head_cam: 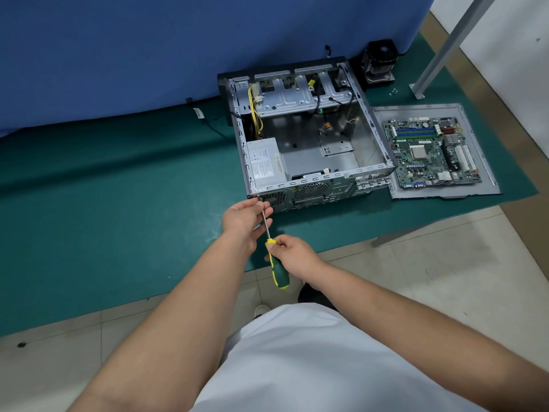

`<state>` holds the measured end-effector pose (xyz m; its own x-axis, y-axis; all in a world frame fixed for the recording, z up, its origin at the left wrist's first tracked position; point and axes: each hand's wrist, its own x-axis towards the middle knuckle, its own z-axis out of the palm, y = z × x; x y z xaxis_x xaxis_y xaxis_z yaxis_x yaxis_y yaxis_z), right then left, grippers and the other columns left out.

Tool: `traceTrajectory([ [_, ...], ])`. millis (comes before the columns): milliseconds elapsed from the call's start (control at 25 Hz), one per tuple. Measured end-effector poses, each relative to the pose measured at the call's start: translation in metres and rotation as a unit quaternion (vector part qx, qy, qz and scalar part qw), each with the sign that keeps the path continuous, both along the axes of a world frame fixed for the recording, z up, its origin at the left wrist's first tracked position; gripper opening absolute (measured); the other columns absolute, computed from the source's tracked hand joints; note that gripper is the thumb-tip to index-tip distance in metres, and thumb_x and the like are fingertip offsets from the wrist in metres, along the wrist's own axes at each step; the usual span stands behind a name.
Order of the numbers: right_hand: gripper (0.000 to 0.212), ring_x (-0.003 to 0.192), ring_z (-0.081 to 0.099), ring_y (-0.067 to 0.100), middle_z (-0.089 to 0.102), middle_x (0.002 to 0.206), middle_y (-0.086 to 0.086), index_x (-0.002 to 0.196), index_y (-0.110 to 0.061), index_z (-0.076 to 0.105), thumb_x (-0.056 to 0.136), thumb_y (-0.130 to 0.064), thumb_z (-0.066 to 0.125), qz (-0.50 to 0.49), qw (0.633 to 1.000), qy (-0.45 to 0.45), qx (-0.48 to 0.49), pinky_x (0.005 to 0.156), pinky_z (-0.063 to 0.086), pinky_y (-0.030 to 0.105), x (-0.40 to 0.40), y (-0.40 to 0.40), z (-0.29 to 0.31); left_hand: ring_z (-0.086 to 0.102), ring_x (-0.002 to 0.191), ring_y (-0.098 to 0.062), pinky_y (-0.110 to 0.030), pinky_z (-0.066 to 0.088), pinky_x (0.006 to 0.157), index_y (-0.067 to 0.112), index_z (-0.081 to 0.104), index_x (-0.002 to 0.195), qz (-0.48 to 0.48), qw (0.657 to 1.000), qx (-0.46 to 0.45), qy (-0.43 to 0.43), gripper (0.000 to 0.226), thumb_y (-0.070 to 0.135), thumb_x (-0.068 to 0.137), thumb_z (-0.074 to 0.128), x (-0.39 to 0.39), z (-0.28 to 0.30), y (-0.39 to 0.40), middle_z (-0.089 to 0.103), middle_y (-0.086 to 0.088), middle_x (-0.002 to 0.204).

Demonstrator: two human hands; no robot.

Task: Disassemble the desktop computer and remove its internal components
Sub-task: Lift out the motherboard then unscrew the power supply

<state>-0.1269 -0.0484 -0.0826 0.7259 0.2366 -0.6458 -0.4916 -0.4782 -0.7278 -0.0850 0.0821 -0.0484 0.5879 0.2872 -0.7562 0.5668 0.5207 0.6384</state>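
Screwdriver [274, 257] first — its long metal stick points up and away from the person, with the tip at the near left corner of the computer case [309, 144] on the green mat [118, 203]. That corner sits just past the left hand [245, 217], whose fingers curl lightly round the stick near the tip to guide it. The right hand [292, 254] is lower down, wrapped tight on the green and yellow handle. The power box [266, 163] lies inside, right behind that corner — its screw likely comes out next.
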Motion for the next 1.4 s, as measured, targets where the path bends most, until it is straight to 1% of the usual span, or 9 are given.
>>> traceTrajectory([
  [280, 0.025, 0.062, 0.061, 0.006, 0.079, 0.083, -0.001, 0.083, -0.017, 0.067, 0.097, -0.038, 0.066, 0.006, 1.0, 0.002, -0.022, 0.066, 0.046, 0.029, 0.001, -0.004, 0.011, 0.07, 0.082, -0.02, -0.031, 0.059, 0.079, 0.011, 0.063, 0.112, -0.062, 0.998, 0.024, 0.001, 0.014, 0.004, 0.1, 0.062, -0.006, 0.0, -0.002, 0.074, -0.009, 0.097],
  [400, 0.036, 0.064, 0.056, 0.015, 0.067, 0.07, -0.004, 0.075, -0.02, 0.055, 0.089, -0.047, 0.072, 0.003, 0.997, -0.031, -0.077, 0.062, 0.04, 0.032, 0.005, 0.0, 0.015, 0.063, 0.068, -0.017, -0.03, 0.055, 0.066, 0.012, 0.068, 0.107, -0.127, 0.989, 0.08, 0.01, 0.017, 0.006, 0.092, 0.075, -0.015, -0.004, -0.001, 0.071, -0.007, 0.092],
  [600, 0.04, 0.069, 0.056, 0.023, 0.056, 0.066, -0.002, 0.066, -0.022, 0.048, 0.086, -0.049, 0.069, 0.019, 0.988, -0.056, -0.14, 0.061, 0.04, 0.036, 0.004, 0.011, 0.022, 0.059, 0.06, -0.017, -0.028, 0.052, 0.053, 0.008, 0.067, 0.103, -0.124, 0.988, 0.092, 0.009, 0.027, 0.003, 0.083, 0.084, -0.023, -0.006, -0.003, 0.067, -0.009, 0.081],
  [920, 0.044, 0.084, 0.062, 0.031, 0.063, 0.089, 0.003, 0.084, -0.023, 0.048, 0.079, -0.06, 0.07, 0.047, 0.957, -0.101, -0.266, 0.055, 0.035, 0.033, 0.003, 0.02, 0.026, 0.066, 0.057, -0.016, -0.023, 0.05, 0.046, 0.013, 0.061, 0.085, -0.115, 0.988, 0.105, 0.014, 0.026, 0.006, 0.081, 0.086, -0.023, -0.002, -0.001, 0.07, -0.007, 0.07],
  [1040, 0.045, 0.076, 0.06, 0.024, 0.062, 0.079, -0.001, 0.078, -0.02, 0.047, 0.081, -0.057, 0.073, 0.028, 0.984, -0.066, -0.163, 0.06, 0.038, 0.033, 0.006, 0.014, 0.024, 0.068, 0.057, -0.016, -0.026, 0.052, 0.049, 0.011, 0.061, 0.084, -0.115, 0.989, 0.096, 0.013, 0.022, 0.002, 0.086, 0.08, -0.021, 0.001, 0.0, 0.07, -0.008, 0.07],
  [1120, 0.031, 0.076, 0.065, 0.022, 0.069, 0.083, 0.004, 0.084, -0.019, 0.056, 0.092, -0.045, 0.069, -0.013, 0.998, 0.064, 0.002, 0.065, 0.047, 0.03, 0.004, 0.007, 0.025, 0.069, 0.056, -0.016, -0.029, 0.057, 0.054, 0.01, 0.061, 0.085, -0.114, 0.99, 0.077, 0.009, 0.018, -0.001, 0.091, 0.073, -0.021, 0.002, 0.002, 0.07, -0.008, 0.071],
  [1240, 0.023, 0.081, 0.073, 0.024, 0.075, 0.095, 0.014, 0.105, -0.009, 0.068, 0.103, -0.028, 0.056, -0.078, 0.934, 0.262, 0.229, 0.074, 0.061, 0.036, -0.005, -0.006, 0.026, 0.074, 0.063, -0.015, -0.028, 0.061, 0.064, 0.003, 0.063, 0.098, -0.132, 0.991, 0.022, -0.005, 0.008, -0.003, 0.1, 0.059, -0.024, 0.004, 0.004, 0.074, -0.011, 0.081],
  [1320, 0.024, 0.086, 0.074, 0.027, 0.075, 0.103, 0.019, 0.111, -0.003, 0.069, 0.103, -0.018, 0.051, -0.095, 0.919, 0.274, 0.268, 0.081, 0.062, 0.039, -0.007, -0.013, 0.022, 0.077, 0.073, -0.017, -0.029, 0.063, 0.073, -0.001, 0.062, 0.114, -0.149, 0.989, 0.001, -0.016, 0.015, -0.002, 0.104, 0.051, -0.024, 0.004, 0.006, 0.076, -0.014, 0.093],
  [1400, 0.017, 0.086, 0.074, 0.025, 0.076, 0.104, 0.018, 0.11, -0.004, 0.068, 0.101, -0.016, 0.061, -0.093, 0.939, 0.223, 0.243, 0.077, 0.063, 0.036, -0.008, -0.015, 0.02, 0.077, 0.083, -0.021, -0.032, 0.062, 0.08, -0.002, 0.061, 0.122, -0.16, 0.987, -0.013, -0.022, 0.021, -0.001, 0.105, 0.048, -0.023, 0.005, 0.009, 0.076, -0.016, 0.102],
])
